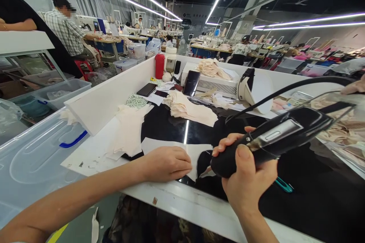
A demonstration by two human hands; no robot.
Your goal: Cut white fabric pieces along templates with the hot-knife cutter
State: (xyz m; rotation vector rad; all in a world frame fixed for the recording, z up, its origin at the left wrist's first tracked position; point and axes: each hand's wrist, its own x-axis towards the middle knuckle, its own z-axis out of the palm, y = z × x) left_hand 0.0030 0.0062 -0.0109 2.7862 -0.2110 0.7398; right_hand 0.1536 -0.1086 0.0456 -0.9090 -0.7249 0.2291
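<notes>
My right hand (251, 174) is wrapped round a black corded handheld tool (276, 136) with a clear window in its side. It is raised over the right half of the black tabletop, tilted up to the right; its exact kind I cannot make out. Palm down at the near edge, my left hand (168, 163) has its fingers curled together on a cream cut fabric piece (196, 153); the thumb is hidden. Beyond it lies a fanned stack of cream fabric pieces (194, 108). Another cream stack (127, 129) lies to the left.
A teal snipping tool (283, 185) lies right of my right hand. Farther back stand a phone (191, 82), a red bottle (159, 66) and a white lamp (256, 89). White side panels (111, 91) border the table. A person's hand (356, 85) shows at the right edge.
</notes>
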